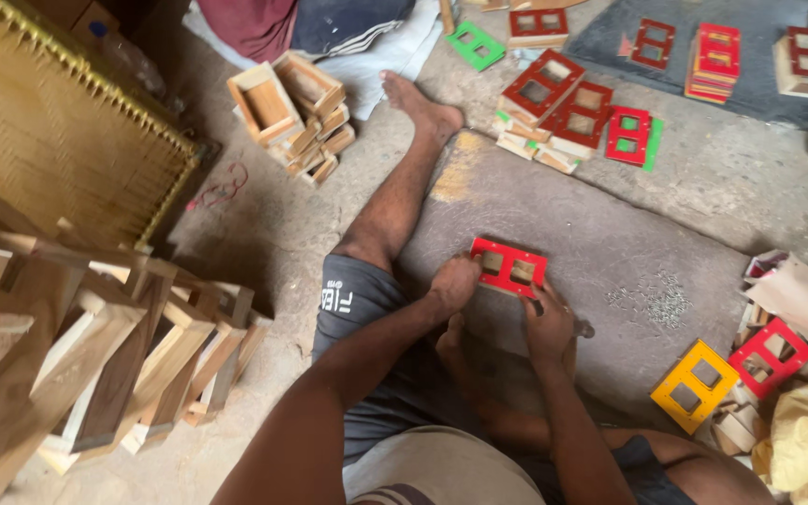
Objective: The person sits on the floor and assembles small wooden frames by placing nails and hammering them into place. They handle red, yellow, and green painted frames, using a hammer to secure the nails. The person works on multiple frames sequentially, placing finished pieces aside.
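Note:
A red plate with two square cut-outs (pixel 509 265) lies on top of a small wooden box on a grey stone slab (pixel 600 234). My left hand (pixel 454 283) grips the box's near left corner under the plate. My right hand (pixel 548 325) is closed around a small tool at the plate's near right corner; the tool is mostly hidden. My left leg stretches out across the floor to the left of the slab.
Wooden boxes are piled at the left (pixel 95 355) and at the back (pixel 296 112). Finished red and green pieces (pixel 577 117) lie beyond the slab. A heap of small nails (pixel 661 299), a yellow plate (pixel 696 383) and a red plate (pixel 771 353) lie to the right.

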